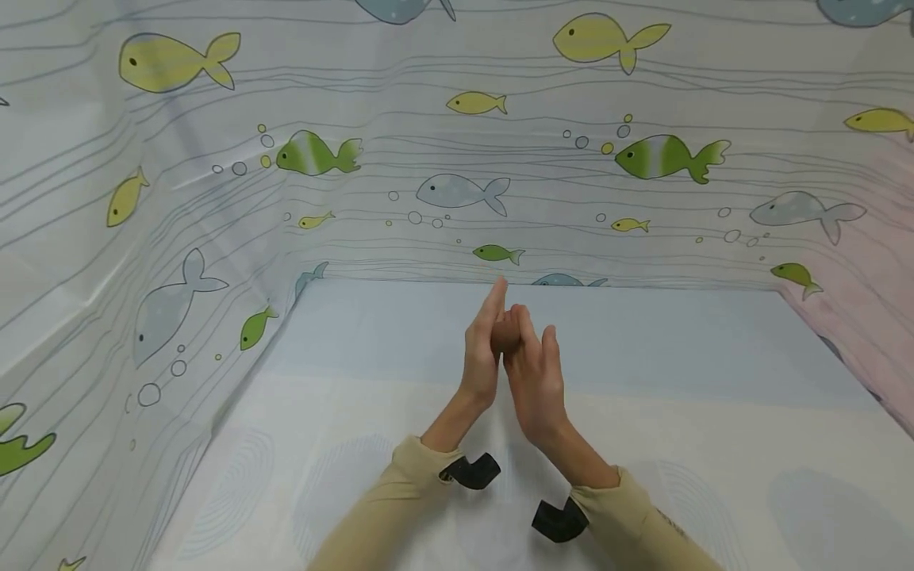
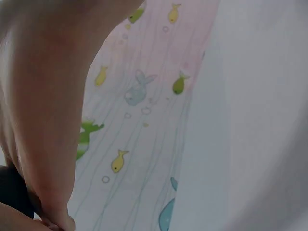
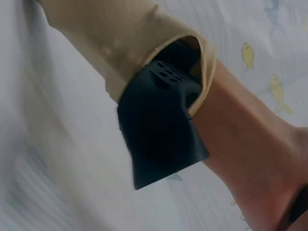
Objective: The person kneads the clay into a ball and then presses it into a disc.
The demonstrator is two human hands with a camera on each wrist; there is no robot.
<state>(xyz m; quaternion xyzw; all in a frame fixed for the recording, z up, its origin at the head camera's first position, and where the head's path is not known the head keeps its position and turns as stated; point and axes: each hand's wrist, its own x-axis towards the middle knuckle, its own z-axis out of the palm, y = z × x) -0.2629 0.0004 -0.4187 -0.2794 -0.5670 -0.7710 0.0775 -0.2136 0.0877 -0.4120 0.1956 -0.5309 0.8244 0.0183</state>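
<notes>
A brown ball [image 1: 505, 336] sits between the two palms in the head view, partly covered by the fingers. My left hand [image 1: 480, 357] presses it from the left, fingers straight and pointing away. From the right, my right hand [image 1: 535, 385] presses against it, fingers extended and the thumb standing apart. The heels of the hands are a little apart. In the left wrist view, bare skin [image 2: 45, 96] fills the left side, with a dark shape at the lower left edge. A bare wrist [image 3: 240, 144] shows in the right wrist view; most of that hand is out of frame.
Below the hands lies a white and pale blue table surface [image 1: 643, 341]. Fish-patterned sheeting [image 1: 400, 135] rises behind and at the left; pinkish sheeting [image 1: 878, 277] is at the right. Black curved pieces [image 1: 477, 472] stick out from both beige sleeves [image 1: 385, 507].
</notes>
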